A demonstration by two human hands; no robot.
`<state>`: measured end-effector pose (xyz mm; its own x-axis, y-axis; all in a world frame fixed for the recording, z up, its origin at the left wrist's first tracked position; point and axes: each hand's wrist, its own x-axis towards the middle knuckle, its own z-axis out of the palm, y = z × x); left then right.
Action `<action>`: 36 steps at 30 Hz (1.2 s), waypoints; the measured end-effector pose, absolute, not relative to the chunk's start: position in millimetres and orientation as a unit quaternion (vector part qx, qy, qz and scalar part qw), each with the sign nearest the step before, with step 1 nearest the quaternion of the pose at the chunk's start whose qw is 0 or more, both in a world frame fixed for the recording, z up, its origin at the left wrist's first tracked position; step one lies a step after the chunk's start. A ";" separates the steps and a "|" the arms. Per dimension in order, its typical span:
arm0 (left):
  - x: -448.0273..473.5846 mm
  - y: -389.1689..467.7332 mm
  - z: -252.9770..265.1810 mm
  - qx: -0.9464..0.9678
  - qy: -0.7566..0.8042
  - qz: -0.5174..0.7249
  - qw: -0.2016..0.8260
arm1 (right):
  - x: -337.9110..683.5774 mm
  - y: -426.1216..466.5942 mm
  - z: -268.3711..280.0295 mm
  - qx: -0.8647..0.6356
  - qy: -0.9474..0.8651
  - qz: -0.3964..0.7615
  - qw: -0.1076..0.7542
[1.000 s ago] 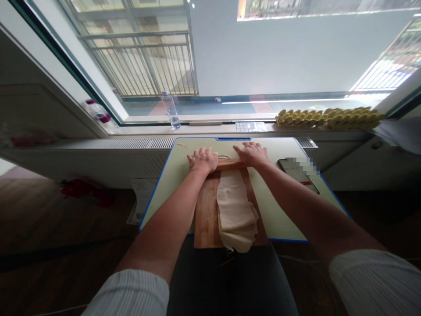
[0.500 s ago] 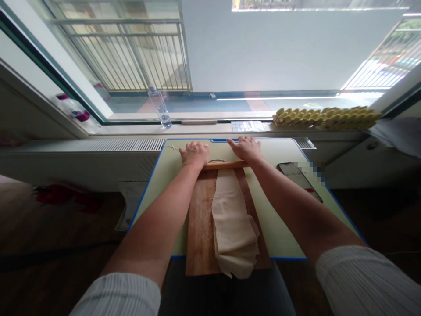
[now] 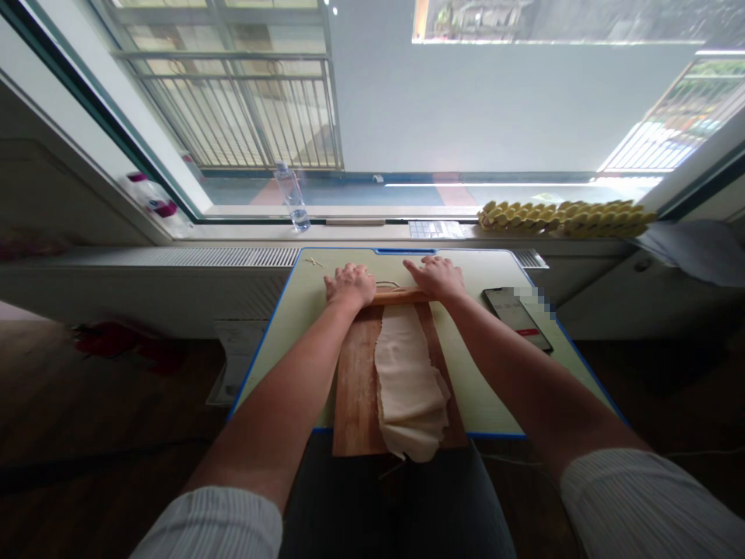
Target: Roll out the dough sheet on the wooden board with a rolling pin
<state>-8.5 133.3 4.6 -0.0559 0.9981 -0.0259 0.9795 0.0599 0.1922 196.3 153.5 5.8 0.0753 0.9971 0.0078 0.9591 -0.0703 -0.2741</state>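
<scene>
A long flat sheet of dough (image 3: 407,373) lies lengthwise on a wooden cutting board (image 3: 355,388), its near end hanging slightly over the board's edge. Across the dough's far end sits a wooden rolling pin (image 3: 401,296). My left hand (image 3: 351,284) grips the pin's left end from above, fingers curled. At the right end my right hand (image 3: 438,277) presses over the pin, thumb pointing inward; its palm hides that end. Both forearms reach forward on either side of the board.
The board rests on a small blue-edged folding table (image 3: 466,376). A phone (image 3: 515,317) lies at right, thin dough scraps (image 3: 313,262) at far left. On the windowsill stand a clear bottle (image 3: 294,200), a purple-capped bottle (image 3: 156,203) and yellow egg trays (image 3: 564,219).
The camera view has shifted a little. Both hands stay on the rolling pin, which remains at the far end of the dough; little else differs.
</scene>
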 end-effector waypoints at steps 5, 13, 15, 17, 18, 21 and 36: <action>-8.2 111.7 2.2 0.690 0.716 0.058 0.088 | 200.4 130.7 6.0 -0.725 -0.675 0.121 0.061; -4.5 60.7 -1.6 0.691 0.714 0.100 0.053 | 200.6 72.4 7.2 -0.704 -0.708 0.036 0.034; -4.8 51.2 -2.1 0.694 0.711 0.106 0.049 | 200.0 59.9 8.9 -0.693 -0.720 0.012 0.033; -5.1 45.6 -1.7 0.694 0.710 0.108 0.045 | 199.9 51.8 10.7 -0.679 -0.734 -0.003 0.024; -5.1 44.4 -1.0 0.694 0.711 0.106 0.046 | 200.0 49.7 11.7 -0.672 -0.740 -0.007 0.019; -4.5 46.5 2.3 0.690 0.716 0.093 0.052 | 200.1 50.7 15.0 -0.664 -0.748 -0.002 0.008; -7.5 135.5 4.1 0.680 0.724 0.093 0.073 | 197.9 153.9 6.1 -0.718 -0.679 0.123 0.090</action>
<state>-7.5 135.5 4.1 -0.0642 0.9977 0.0202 0.9707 0.0578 0.2332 197.9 153.9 6.1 0.0486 0.9973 -0.0545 0.9531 -0.0626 -0.2963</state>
